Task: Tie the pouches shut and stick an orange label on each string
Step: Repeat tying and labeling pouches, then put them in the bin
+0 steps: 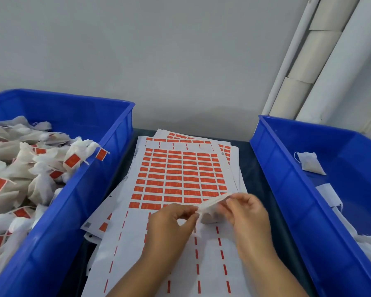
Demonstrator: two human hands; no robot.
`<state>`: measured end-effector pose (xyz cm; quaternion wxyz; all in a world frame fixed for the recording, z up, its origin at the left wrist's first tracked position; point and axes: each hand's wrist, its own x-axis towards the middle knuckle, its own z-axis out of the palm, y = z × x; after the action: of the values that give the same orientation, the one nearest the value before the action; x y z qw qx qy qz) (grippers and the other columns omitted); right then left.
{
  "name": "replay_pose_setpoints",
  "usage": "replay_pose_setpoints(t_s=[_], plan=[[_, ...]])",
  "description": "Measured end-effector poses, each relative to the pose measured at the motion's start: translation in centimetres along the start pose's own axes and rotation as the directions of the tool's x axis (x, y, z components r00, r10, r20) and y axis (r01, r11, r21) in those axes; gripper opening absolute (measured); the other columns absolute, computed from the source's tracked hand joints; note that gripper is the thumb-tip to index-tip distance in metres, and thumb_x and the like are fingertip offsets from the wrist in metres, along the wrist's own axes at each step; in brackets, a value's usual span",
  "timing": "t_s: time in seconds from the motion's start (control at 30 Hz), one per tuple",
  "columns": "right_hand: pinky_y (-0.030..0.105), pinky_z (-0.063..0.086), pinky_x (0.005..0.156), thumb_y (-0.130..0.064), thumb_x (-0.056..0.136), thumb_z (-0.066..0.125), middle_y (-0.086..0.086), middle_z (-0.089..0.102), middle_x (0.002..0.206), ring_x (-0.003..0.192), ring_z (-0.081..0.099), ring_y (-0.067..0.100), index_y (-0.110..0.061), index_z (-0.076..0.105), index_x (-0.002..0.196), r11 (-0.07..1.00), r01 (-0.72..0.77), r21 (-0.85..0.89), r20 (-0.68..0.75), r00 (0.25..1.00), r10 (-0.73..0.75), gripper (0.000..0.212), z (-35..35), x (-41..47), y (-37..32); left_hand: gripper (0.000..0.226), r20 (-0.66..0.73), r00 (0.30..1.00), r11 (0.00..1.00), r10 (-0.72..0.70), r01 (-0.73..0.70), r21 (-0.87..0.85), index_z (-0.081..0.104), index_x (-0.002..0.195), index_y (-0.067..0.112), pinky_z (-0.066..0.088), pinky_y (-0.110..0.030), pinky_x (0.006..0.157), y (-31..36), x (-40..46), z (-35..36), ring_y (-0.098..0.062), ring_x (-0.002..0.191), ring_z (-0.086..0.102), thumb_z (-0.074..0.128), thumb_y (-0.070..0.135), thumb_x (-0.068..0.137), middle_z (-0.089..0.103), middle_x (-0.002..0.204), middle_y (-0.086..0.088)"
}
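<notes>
A small white pouch [210,207] hangs between my hands above the label sheets. My left hand [169,224] pinches its left end with thumb and fingertips. My right hand [246,213] pinches its right side, fingers curled around the fabric. Under both hands lies a sheet of orange labels [176,176], its lower rows peeled away. The blue bin on the left [107,166] is piled with tied pouches [36,168] carrying orange labels. In the blue bin on the right [287,168] lies one untied pouch [310,162], with more white fabric [351,232] further down.
More label sheets [201,139] are stacked under the top one on a dark table [252,174]. White pipes [304,67] run up the grey wall at the back right. The two bins flank the sheets closely.
</notes>
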<state>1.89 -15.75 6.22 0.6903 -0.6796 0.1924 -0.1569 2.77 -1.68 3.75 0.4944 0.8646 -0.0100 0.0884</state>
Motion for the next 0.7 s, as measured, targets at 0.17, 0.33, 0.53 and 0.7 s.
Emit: replay_pose_setpoints(t_s=[0.17,0.33,0.53,0.7], plan=[[0.014,0.026,0.108,-0.031,0.084,0.07,-0.035,0.023,0.135,0.129,0.015,-0.016,-0.052,0.042,0.119,0.464,0.713,-0.525,0.544,0.701,-0.461,0.049,0.3,0.3,0.3,0.018,0.013,0.991,0.972,0.131,-0.131,0.195,0.066,0.104,0.035,0.027,0.006,0.066,-0.6,0.3,-0.3,0.012,0.075,0.045,0.06,0.032,0.087,0.046,0.09,0.031],[0.049,0.01,0.119,-0.034,0.087,0.065,-0.013,0.051,0.135,0.135,0.024,0.006,-0.03,0.07,0.112,0.405,0.779,-0.478,0.657,0.623,-0.424,0.025,1.2,1.1,1.1,0.014,-0.011,0.961,0.949,0.278,-0.272,0.16,0.07,0.095,0.027,0.032,0.007,0.071,-0.3,-0.2,-0.7,0.013,0.076,0.048,0.064,0.023,0.083,0.051,0.089,0.028],[0.049,0.038,0.104,-0.037,0.083,0.062,-0.003,0.067,0.112,0.118,0.05,0.017,-0.018,0.076,0.087,0.475,0.76,-0.443,0.543,0.649,-0.533,0.024,0.7,1.2,2.3,0.018,0.033,0.975,0.949,0.218,-0.22,0.224,0.066,0.104,0.031,0.028,0.008,0.068,-0.7,0.2,-0.6,0.007,0.079,0.047,0.059,0.028,0.088,0.052,0.095,0.026],[0.044,0.044,0.094,-0.031,0.071,0.072,0.004,0.061,0.119,0.115,0.052,0.023,-0.019,0.073,0.079,0.415,0.768,-0.487,0.475,0.633,-0.612,0.015,0.5,1.1,2.2,0.023,-0.012,0.991,0.942,0.132,-0.122,0.312,0.061,0.112,0.032,0.024,0.004,0.071,-0.9,0.8,-0.4,0.002,0.089,0.042,0.053,0.03,0.091,0.054,0.111,0.019]])
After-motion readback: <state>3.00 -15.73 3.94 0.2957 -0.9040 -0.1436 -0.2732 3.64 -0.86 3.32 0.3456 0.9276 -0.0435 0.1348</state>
